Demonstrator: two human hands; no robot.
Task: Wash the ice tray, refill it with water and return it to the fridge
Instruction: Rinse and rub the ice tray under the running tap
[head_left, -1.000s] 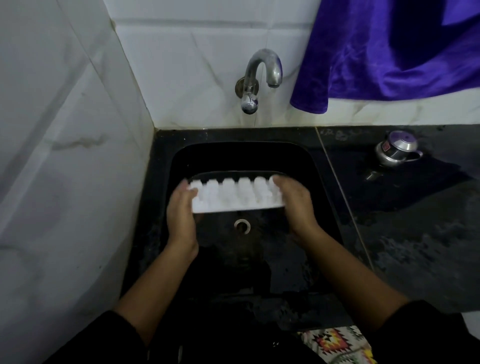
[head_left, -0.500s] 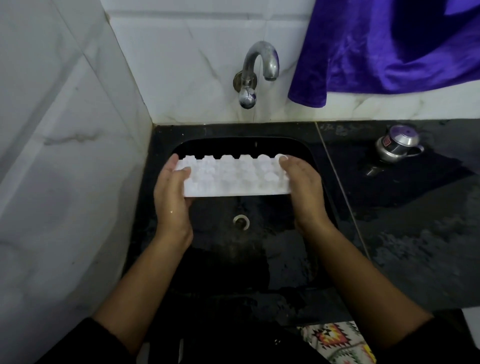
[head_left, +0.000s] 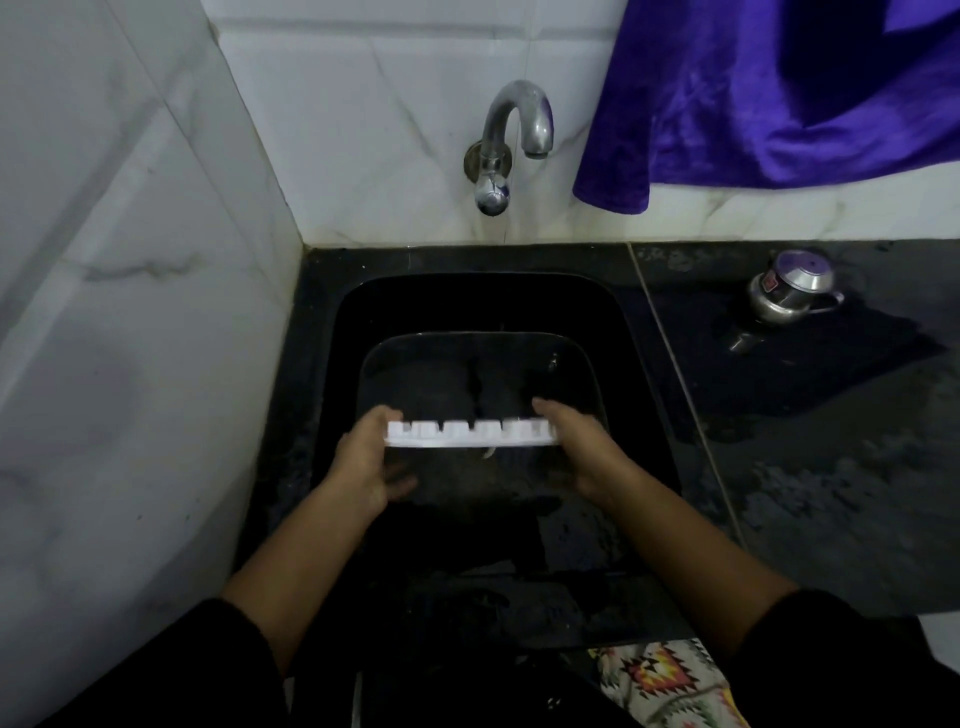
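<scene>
I see a white, matt plastic tray, a polished metal tap, a glossy black sink, smooth marbled wall tiles, a plush purple cloth and a shiny steel pot on the dark, wet-looking stone desk.

From here the ice tray, gripped at its ends by the left hand and right hand, bars the middle of the sink from side to side. Beyond it the far basin lies open beneath the tap. The tiled wall shuts the left side. On the right the counter gives room, with a steel pot at its far edge under a hanging purple cloth.
</scene>
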